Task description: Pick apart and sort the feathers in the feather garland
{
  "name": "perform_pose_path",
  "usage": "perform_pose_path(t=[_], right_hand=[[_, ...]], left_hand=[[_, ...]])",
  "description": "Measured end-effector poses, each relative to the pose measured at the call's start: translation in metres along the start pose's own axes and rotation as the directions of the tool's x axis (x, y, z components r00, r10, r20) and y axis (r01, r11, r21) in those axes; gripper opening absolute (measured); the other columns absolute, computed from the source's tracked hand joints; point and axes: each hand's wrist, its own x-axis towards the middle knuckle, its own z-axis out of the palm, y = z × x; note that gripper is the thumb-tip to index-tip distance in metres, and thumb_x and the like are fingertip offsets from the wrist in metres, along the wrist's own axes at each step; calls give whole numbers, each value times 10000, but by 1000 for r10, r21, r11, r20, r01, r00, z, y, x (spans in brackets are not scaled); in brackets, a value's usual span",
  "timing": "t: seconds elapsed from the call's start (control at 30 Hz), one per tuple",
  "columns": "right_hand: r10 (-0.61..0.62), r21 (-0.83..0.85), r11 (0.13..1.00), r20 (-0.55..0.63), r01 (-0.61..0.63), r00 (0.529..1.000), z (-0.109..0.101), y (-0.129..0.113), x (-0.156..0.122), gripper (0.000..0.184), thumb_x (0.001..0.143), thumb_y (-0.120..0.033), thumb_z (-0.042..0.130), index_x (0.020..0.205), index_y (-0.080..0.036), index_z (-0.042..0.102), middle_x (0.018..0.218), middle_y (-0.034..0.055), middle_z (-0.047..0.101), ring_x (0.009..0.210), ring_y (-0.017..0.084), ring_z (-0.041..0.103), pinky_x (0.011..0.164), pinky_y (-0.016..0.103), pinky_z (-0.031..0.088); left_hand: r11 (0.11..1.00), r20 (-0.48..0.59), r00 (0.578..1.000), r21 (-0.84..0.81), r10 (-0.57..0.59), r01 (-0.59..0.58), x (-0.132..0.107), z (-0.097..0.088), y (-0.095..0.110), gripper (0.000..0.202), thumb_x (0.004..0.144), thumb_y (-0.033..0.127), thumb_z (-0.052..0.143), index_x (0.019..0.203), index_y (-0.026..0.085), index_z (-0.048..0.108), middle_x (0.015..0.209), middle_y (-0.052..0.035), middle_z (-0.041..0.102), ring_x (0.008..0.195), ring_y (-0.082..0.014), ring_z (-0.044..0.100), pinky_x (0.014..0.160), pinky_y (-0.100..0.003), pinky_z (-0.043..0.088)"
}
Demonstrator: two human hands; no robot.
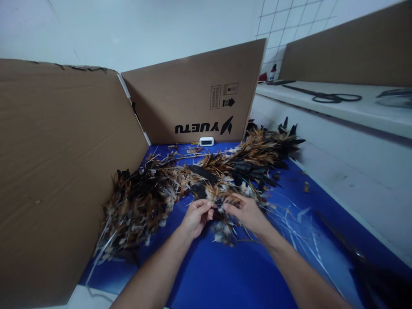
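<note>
Cardboard panels point(58, 171) enclose the blue desk point(225, 274). A white device point(206, 141) stands at the rear panel. Scissors point(328, 96) lie on the ledge point(354, 109).

This looks like a small handicraft workshop, a place where feathers are sorted by hand. A workbench covered in blue sheeting point(225, 274) carries a long heap of brown and black feathers point(206, 180), with stripped quills point(299, 223) scattered beside it. Sheets of cardboard point(193, 94) stand on edge around the bench as makeshift screens; one bears an upside-down brand name and shipping marks. A small white timer point(206, 141) sits at the foot of the back sheet. To the right runs a white ledge point(337, 107) with scissors point(325, 96) lying on it, under a white tiled wall point(289, 21)
</note>
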Motion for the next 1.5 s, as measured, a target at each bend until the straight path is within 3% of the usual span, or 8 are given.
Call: perform_pose_path(t=[0.1,0.4,0.7,1.0,1.13,1.27,1.37,1.5], right_hand=[[18,28,999,35,-19,999,1,-1,0,146,657,-261,656,729,-148,600,659,11,629,624,149,583,628,279,472],[-47,53,998,22,46,999,5,5,1,219,684,-299,652,852,-159,633,727,31,665,631,152,596,612,288,494],[-82,24,996,52,81,995,6,-2,-2,165,717,-298,630,818,-170,645,719,24,672,669,165,606,661,301,493],[-24,13,1000,38,24,999,1,-2,0,264,682,-321,642,888,-156,640,787,47,681,682,176,611,626,297,486],[-103,-143,983,64,111,993,-2,-5,0,224,676,-259,632,877,-159,643,834,49,669,770,192,610,716,314,479],[-217,-219,950,59,225,974,-2,-11,-3,196,691,-224,620,881,-181,635,914,46,641,860,198,597,796,317,462],[-209,-199,956,50,215,977,-1,-15,-5,185,710,-267,631,878,-191,636,893,38,652,851,199,601,801,323,462],[-165,-171,971,36,169,986,1,-15,-6,169,754,-312,605,856,-185,648,830,38,673,810,200,605,770,328,463]], left_hand=[[1000,39,999,-5,-17,17,0,0,0,210,693,277,708,728,77,655,479,6,529,407,-38,435,450,-159,330],[998,107,992,17,-59,57,-2,3,-2,228,654,296,739,684,93,642,596,-27,602,403,-37,441,432,-179,316],[995,170,982,60,-84,75,-3,2,-3,259,673,346,721,690,97,649,534,-13,570,390,-47,433,433,-192,298],[999,105,994,-10,-29,30,-3,5,2,224,659,283,739,696,88,636,673,-29,614,414,-24,427,432,-181,316],[999,104,994,-30,-13,17,-5,6,5,225,652,280,744,683,95,620,717,-40,632,419,-24,434,434,-181,320],[1000,104,995,1,-4,4,-5,6,5,228,660,296,738,676,102,619,641,-29,622,404,-32,436,436,-184,310],[999,109,994,49,-8,3,-6,6,4,245,662,325,735,665,112,613,498,7,562,384,-46,435,446,-189,308],[996,134,991,91,-9,-3,-7,8,4,248,663,329,732,694,104,633,608,-25,620,402,-48,455,441,-196,309]])
